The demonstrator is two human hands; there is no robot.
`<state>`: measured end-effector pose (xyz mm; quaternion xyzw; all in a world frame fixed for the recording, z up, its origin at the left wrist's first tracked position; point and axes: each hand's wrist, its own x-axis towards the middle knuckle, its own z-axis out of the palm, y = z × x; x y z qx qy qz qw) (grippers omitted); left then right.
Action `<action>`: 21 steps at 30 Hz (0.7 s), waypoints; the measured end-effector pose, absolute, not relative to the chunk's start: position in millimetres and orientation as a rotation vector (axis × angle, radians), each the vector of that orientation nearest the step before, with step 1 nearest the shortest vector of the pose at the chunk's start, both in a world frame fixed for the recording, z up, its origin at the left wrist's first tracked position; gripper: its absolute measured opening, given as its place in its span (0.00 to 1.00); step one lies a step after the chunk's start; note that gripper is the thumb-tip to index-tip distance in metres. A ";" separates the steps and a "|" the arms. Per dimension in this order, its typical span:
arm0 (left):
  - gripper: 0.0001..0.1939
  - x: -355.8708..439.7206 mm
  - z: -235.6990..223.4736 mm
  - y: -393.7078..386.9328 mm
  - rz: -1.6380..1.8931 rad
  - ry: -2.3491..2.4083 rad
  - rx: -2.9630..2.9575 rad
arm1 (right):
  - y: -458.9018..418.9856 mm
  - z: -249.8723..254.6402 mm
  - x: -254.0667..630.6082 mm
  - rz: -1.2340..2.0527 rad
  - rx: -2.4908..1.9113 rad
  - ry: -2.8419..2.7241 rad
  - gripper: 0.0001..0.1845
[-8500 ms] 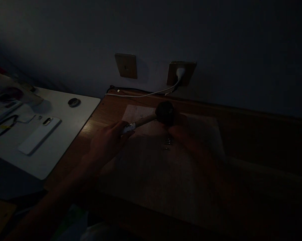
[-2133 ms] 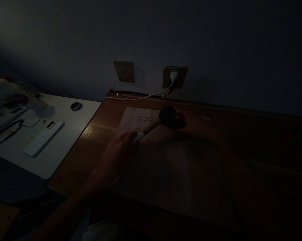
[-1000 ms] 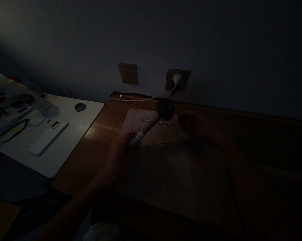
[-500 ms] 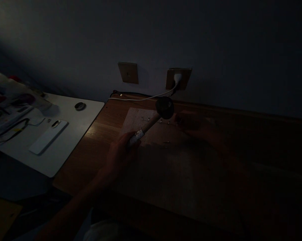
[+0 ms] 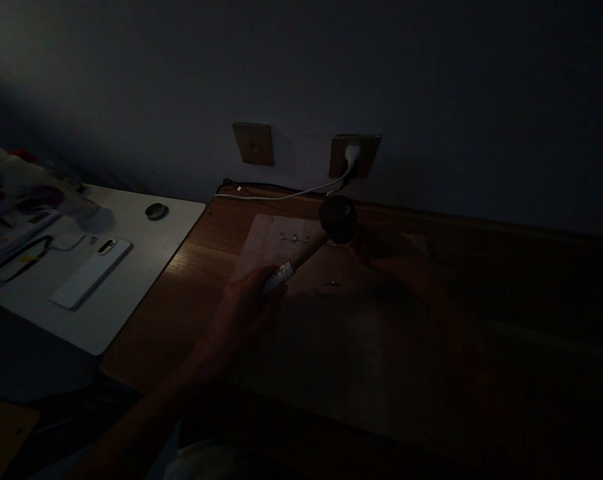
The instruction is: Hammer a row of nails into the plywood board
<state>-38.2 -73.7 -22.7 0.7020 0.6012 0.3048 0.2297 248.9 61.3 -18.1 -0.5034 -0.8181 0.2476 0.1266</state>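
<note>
My left hand (image 5: pixel 249 297) is wrapped round the pale-wrapped grip of a mallet (image 5: pixel 306 252) with a wooden handle and a dark head. The mallet's head (image 5: pixel 338 219) hangs over a pale board (image 5: pixel 261 250), just left of my right hand (image 5: pixel 374 247). That hand is in deep shadow, its fingers drawn together low over the board; what they hold, if anything, is hidden. Several small metal pieces, like nails or screws, stand in a row (image 5: pixel 295 237) along the board's far part. Another small metal piece (image 5: pixel 332 284) lies nearer to me.
To the left, a white table (image 5: pixel 126 280) bears a phone (image 5: pixel 91 273), a roll of tape (image 5: pixel 156 212) and a cluttered pile with bags and cords (image 5: pixel 26 200). A white cable (image 5: pixel 281 197) runs along the back edge of the wooden desk (image 5: pixel 196 267) to a wall socket (image 5: pixel 366 157).
The mallet and my left hand have shifted slightly right, bringing the head closer to my right hand. My right hand stays low over the board. The view has moved slightly.
</note>
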 end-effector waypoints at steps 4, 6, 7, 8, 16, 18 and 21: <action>0.17 -31.6 -16.6 -71.4 0.853 1.656 1.967 | 56.1 -10.4 250.6 0.736 -1.568 -2.314 0.06; 0.17 -29.8 -13.9 -69.6 0.839 1.665 1.967 | 55.1 -10.7 255.3 0.806 -1.533 -2.291 0.10; 0.17 -29.1 -13.1 -69.0 0.828 1.675 1.962 | 55.7 -12.0 257.6 0.832 -1.509 -2.287 0.13; 0.17 -28.5 -12.6 -68.5 0.815 1.686 1.956 | 56.9 -13.9 259.6 0.842 -1.488 -2.285 0.15; 0.18 -22.5 -14.0 -70.1 0.750 1.715 1.943 | 62.1 -14.4 259.6 0.768 -1.432 -2.287 0.16; 0.17 -19.9 -11.9 -69.9 0.739 1.715 1.966 | 60.9 -12.7 261.4 0.777 -1.430 -2.284 0.13; 0.16 -15.7 -7.9 -67.8 0.728 1.711 2.043 | 61.3 -16.5 270.3 0.796 -1.394 -2.276 0.09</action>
